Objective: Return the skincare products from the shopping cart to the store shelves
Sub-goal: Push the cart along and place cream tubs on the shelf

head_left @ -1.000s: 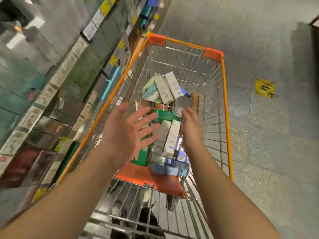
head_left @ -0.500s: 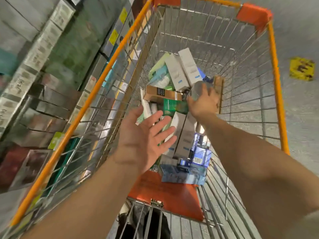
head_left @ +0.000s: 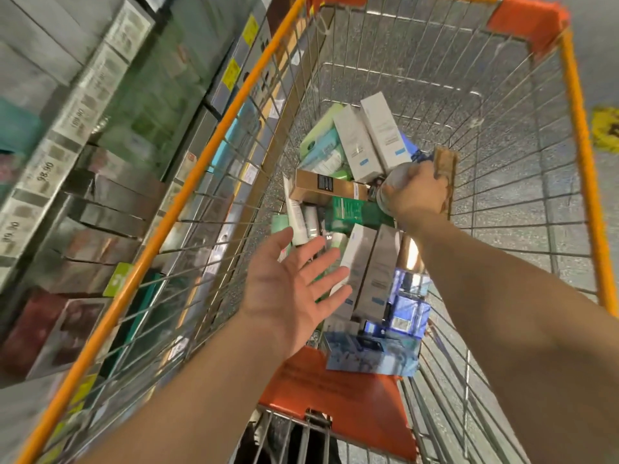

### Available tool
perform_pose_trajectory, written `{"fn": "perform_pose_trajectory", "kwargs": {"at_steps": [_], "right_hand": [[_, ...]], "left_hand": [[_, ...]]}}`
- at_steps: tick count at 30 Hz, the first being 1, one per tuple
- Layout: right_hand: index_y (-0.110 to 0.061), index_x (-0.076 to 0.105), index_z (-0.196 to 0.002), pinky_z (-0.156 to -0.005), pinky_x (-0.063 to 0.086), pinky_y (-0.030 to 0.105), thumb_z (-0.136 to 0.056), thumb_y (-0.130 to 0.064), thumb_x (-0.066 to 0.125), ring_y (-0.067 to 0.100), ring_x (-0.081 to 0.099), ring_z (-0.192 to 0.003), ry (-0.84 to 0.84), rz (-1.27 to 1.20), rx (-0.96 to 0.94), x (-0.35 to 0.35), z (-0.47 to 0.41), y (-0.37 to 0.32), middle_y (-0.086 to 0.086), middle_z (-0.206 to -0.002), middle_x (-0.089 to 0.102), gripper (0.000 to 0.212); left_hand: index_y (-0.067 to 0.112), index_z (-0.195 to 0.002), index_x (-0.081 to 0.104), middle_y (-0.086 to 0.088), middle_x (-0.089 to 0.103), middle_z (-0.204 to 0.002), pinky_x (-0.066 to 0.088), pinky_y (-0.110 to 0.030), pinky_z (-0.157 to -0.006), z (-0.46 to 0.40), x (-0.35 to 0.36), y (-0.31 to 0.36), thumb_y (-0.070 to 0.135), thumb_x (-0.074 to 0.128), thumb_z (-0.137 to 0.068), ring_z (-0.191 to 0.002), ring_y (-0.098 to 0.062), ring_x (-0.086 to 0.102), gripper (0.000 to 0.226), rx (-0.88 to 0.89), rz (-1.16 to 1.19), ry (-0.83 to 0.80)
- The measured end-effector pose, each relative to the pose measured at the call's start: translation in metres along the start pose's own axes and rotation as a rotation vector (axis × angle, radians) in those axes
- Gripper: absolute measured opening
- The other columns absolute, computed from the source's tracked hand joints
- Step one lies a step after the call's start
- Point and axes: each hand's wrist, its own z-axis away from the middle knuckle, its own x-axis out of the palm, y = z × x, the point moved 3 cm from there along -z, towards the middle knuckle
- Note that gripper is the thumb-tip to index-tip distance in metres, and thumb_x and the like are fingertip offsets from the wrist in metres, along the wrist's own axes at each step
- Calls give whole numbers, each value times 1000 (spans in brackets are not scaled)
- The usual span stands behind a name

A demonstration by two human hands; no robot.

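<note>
Right hand grips half-hidden silvery jar in cart; left hand open, empty.

A yellow floor sticker marks the speckled grey floor on the right; blurred white price tags line the left shelf edges.

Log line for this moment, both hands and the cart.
right hand: grips round silver container | left hand: open, above boxes | cart: holds many products | shelves: on left
</note>
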Motion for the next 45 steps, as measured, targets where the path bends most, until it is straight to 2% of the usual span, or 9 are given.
{"fn": "perform_pose_trajectory", "kwargs": {"at_steps": [10, 16, 20, 22, 29, 34, 38, 41, 45], "right_hand": [[-22, 62, -120, -87, 20, 22, -74, -30, 85, 32, 31, -129, 142, -236, -139, -21, 105, -28, 15, -136, 35, 51], [-36, 64, -117, -105, 39, 37, -69, -41, 81, 22, 30, -123, 124, -481, -300, -77, 194, -83, 2, -127, 36, 51], [-42, 67, -110, -102, 35, 16, -67, -47, 79, 20, 43, -122, 112, -604, -486, -138, 257, -135, 3, -123, 50, 45], [-45, 67, -106, -101, 37, 18, -65, -50, 78, 16, 48, -122, 46, -634, -579, -166, 287, -162, 2, -122, 54, 43], [-50, 70, -100, -96, 53, 36, -61, -55, 78, 8, 62, -115, -321, -729, -816, -217, 382, -247, -10, -120, 65, 39], [-40, 69, -95, -80, 55, 28, -55, -55, 79, 9, 68, -99, -497, -758, -927, -227, 453, -305, -7, -110, 68, 44], [-32, 69, -98, -76, 55, 21, -58, -52, 82, 1, 67, -94, -607, -718, -1076, -228, 518, -344, -4, -111, 68, 47], [-41, 66, -101, -86, 58, 40, -64, -62, 77, 7, 66, -103, -656, -627, -1232, -223, 567, -367, -15, -107, 66, 44], [-44, 65, -103, -82, 57, 38, -62, -67, 75, 8, 65, -100, -726, -552, -1390, -215, 637, -395, -14, -107, 66, 48]], "left_hand": [[20, -134, 64, -13, 63, -134, 53, -49, -94, 32, 7, 0, 51, 50, -100, -122, -35, 58, 48, -1, -2, 42], [25, -141, 57, -12, 49, -149, 49, -48, -89, 87, 17, 22, 57, 48, -100, -138, -36, 43, 53, 71, 26, 26], [30, -154, 43, -11, 43, -156, 49, -49, -94, 133, 12, 42, 65, 44, -98, -135, -33, 48, 66, 184, 57, -17], [31, -149, 49, -12, 50, -151, 51, -52, -97, 158, 6, 55, 69, 44, -95, -116, -32, 58, 66, 254, 96, -79], [29, -145, 55, -14, 63, -141, 53, -57, -94, 276, -25, 98, 81, 18, -93, -128, -39, 60, 83, 442, 147, -420], [26, -144, 57, -15, 62, -141, 47, -62, -103, 360, -70, 117, 77, 28, -90, -133, -40, 56, 79, 639, 132, -481], [26, -134, 68, -15, 62, -142, 22, -69, -119, 415, -116, 127, 78, 32, -86, -143, -43, 43, 79, 804, 172, -477], [21, -133, 69, -18, 63, -140, 44, -60, -109, 457, -156, 127, 71, 36, -90, -129, -39, 59, 74, 924, 252, -461], [9, -135, 65, -25, 62, -137, 41, -62, -109, 513, -217, 120, 46, 73, -84, -119, -40, 62, 64, 1048, 281, -473]]}}
